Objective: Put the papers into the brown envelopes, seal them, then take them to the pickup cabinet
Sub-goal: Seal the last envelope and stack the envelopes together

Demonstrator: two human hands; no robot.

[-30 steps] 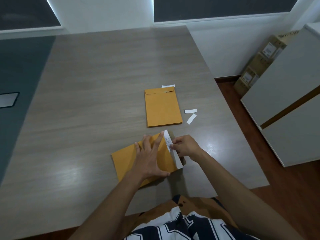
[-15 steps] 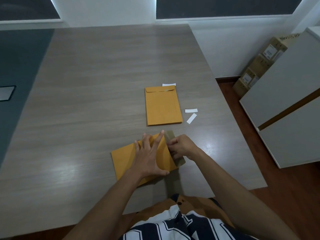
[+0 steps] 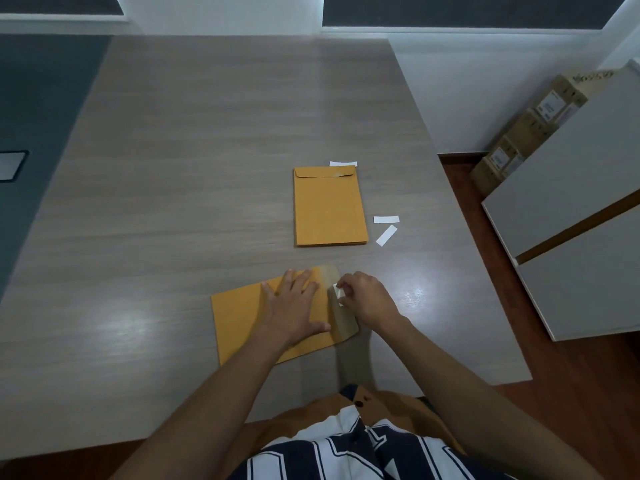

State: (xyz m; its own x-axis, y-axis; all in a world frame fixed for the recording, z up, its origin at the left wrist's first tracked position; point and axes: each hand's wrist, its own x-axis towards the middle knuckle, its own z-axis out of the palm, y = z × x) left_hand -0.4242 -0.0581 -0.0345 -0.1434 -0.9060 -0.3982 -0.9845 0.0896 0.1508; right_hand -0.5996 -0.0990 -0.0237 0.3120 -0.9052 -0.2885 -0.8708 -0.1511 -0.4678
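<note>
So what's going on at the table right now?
A person is sealing the near brown envelope. The left hand lies flat on it, pinning it to the table, while the right hand pinches a small white strip at the open flap. A second envelope lies further back with its flap folded, and three loose white strips lie around it.

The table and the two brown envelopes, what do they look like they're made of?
Table: probably laminate or veneer with a grey wood-grain print, semi-gloss, since lights reflect in soft patches. Near envelope and far envelope: matte brown kraft paper, thin and flat with creased flaps. The left hand presses the near one flat.
</note>
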